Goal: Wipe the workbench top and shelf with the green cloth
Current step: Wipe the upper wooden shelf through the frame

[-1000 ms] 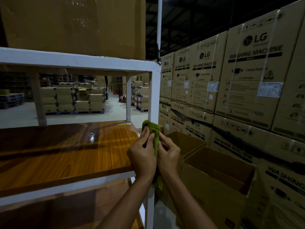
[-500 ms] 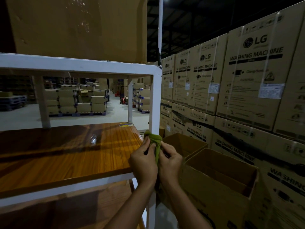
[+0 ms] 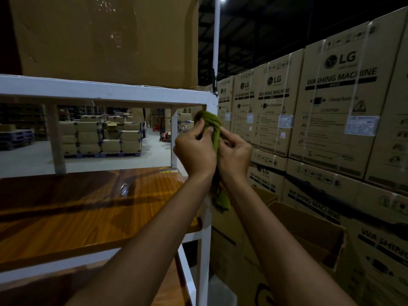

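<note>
While the shelf sits at left under a big carton, left hand curls round the cloth, bunched at the white corner post, just under the top rail. Right hand pinches the same cloth. Far right: 1 open box, stacked LG cartons.

"LG" and "WASHING MACHINE" printed on stacked cartons

Arms raised; left hand, right hand pinch green cloth.
</note>
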`<state>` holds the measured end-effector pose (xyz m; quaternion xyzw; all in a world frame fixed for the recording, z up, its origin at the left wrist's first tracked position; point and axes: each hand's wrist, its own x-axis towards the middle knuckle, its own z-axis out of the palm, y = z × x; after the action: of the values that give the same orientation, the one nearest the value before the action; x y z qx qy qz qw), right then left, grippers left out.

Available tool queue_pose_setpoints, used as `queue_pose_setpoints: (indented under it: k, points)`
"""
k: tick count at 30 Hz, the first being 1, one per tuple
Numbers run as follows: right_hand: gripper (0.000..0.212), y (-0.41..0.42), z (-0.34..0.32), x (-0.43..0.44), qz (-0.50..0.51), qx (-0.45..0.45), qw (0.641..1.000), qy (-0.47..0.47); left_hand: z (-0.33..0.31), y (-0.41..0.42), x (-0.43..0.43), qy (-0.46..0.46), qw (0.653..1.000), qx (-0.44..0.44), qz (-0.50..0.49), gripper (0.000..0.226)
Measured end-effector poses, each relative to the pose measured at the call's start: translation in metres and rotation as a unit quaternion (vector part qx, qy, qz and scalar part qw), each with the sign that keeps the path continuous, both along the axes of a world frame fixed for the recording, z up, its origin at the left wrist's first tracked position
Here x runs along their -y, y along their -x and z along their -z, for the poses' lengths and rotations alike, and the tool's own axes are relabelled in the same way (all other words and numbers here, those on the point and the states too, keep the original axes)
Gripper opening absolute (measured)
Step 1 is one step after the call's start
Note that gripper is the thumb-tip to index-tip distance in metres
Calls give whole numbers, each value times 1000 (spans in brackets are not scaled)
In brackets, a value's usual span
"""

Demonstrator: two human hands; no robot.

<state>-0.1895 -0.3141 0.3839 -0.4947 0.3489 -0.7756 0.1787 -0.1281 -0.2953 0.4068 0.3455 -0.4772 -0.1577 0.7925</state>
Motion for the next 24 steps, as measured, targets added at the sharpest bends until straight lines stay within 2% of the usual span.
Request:
queue_pose_setpoints:
  k: [5, 9, 13, 20, 24]
  points:
    - [29, 10, -30, 9, -43, -24, 999, -2, -21, 2, 10, 10, 1000, -29, -6, 31]
    - [27, 7, -20, 0, -50, -31, 998, 4, -9, 3, 7, 26, 1000, -8, -8, 29]
    - [23, 2, 21, -11, -28, -33, 999, -14, 32, 5, 3, -6, 1000, 6, -18, 29]
    - [26, -6, 108, -25, -18, 4, 999, -44, 115, 4, -12, -80, 996, -11, 44, 32]
    - [24, -8, 147, -26, 9, -1, 996, -84, 143, 3, -24, -103, 994, 19, 30, 32]
